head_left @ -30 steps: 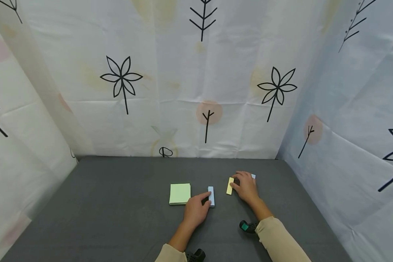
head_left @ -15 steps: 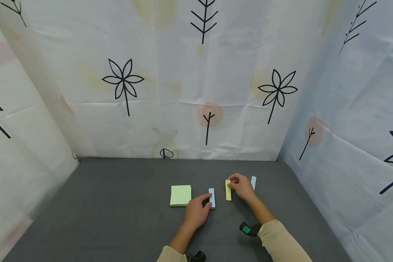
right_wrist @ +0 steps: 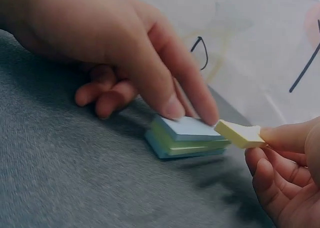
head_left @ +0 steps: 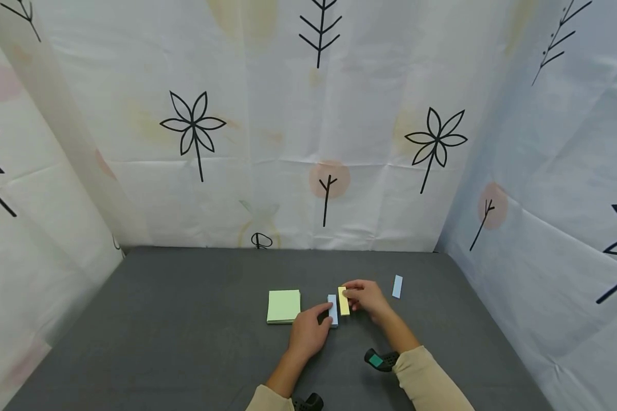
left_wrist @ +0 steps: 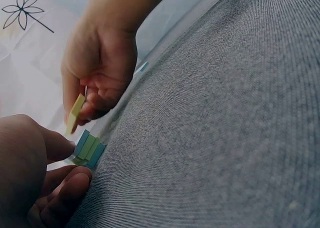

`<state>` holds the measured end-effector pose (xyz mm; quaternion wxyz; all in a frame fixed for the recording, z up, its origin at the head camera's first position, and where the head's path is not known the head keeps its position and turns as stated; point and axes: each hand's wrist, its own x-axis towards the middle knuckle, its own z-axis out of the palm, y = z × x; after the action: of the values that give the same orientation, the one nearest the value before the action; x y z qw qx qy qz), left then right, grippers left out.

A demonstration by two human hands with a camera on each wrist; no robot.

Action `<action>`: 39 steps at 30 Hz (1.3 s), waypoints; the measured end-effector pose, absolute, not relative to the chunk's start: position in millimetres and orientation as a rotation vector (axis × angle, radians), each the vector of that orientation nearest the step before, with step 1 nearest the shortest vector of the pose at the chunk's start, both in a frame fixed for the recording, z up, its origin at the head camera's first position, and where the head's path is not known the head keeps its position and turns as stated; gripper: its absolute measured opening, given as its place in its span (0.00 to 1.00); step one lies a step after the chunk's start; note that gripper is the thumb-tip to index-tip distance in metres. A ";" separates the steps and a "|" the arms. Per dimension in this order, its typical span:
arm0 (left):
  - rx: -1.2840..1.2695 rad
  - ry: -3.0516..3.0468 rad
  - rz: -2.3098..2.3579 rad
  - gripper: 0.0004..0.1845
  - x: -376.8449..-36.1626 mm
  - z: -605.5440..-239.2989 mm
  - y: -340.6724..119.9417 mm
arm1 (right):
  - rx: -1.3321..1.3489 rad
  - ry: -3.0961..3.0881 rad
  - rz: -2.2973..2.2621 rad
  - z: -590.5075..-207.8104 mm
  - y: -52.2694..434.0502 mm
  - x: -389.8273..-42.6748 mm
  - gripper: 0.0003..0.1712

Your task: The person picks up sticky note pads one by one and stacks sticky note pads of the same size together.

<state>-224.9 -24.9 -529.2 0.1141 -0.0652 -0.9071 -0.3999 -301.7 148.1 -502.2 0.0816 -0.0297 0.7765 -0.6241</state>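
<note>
My right hand (head_left: pixel 367 299) pinches a narrow yellow sticky note pad (head_left: pixel 343 301) between thumb and fingers. In the right wrist view the yellow pad (right_wrist: pixel 237 134) is tilted, its near end close by the top of a small stack. That stack of narrow sticky note pads (head_left: pixel 332 313) lies on the table, with a pale blue pad (right_wrist: pixel 192 128) on top, green (right_wrist: pixel 185 147) in the middle and darker blue at the bottom. My left hand (head_left: pixel 307 332) rests its thumb and index fingertips along the stack's left edge. The yellow pad's right end is hidden by right fingers.
A square light green sticky note pad (head_left: pixel 283 306) lies left of the stack, close to my left hand. Farther right, a narrow light blue sticky note pad (head_left: pixel 397 286) lies alone on the grey table (head_left: pixel 185 331). A white printed curtain (head_left: pixel 267 188) stands behind the table.
My right hand has carried the yellow pad leftward, from beside the lone blue pad to just right of the stack. The lone blue pad is uncovered now. My left hand stays at the stack.
</note>
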 end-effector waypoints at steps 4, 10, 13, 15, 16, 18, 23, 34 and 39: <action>-0.189 -2.658 -1.181 0.15 -224.9 -529.6 -24.9 | -0.072 2.307 -1.870 -505.4 140.4 -299.9 0.14; -0.189 -2.644 -1.193 0.16 -226.3 -531.6 -25.1 | -0.104 2.389 -1.797 -506.6 133.1 -298.3 0.13; -0.185 -2.635 -1.204 0.17 -227.3 -532.5 -24.8 | -0.111 2.423 -1.773 -506.1 131.8 -296.7 0.12; -0.180 -2.632 -1.219 0.19 -227.5 -533.1 -24.4 | -0.108 2.434 -1.764 -505.7 131.4 -295.4 0.12; -0.180 -2.631 -1.225 0.19 -227.5 -533.4 -24.2 | -0.105 2.435 -1.762 -505.7 131.2 -295.1 0.12; -0.181 -2.633 -1.227 0.20 -227.6 -533.8 -24.2 | -0.106 2.434 -1.762 -505.6 131.0 -294.4 0.12; -0.182 -2.629 -1.226 0.18 -227.1 -533.0 -24.4 | -0.121 2.431 -1.765 -504.4 129.9 -291.6 0.12; -0.165 -2.643 -1.201 0.18 -228.2 -533.1 -24.3 | -0.126 2.437 -1.783 -506.0 124.3 -288.5 0.11; -0.164 -2.651 -1.192 0.18 -228.0 -532.5 -24.1 | -0.121 2.445 -1.781 -506.7 122.3 -287.9 0.11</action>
<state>-228.0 -24.1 -532.5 0.1150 -0.0559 -0.9046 -0.4067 -287.9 122.3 -506.7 0.0568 -0.0400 0.8063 -0.5874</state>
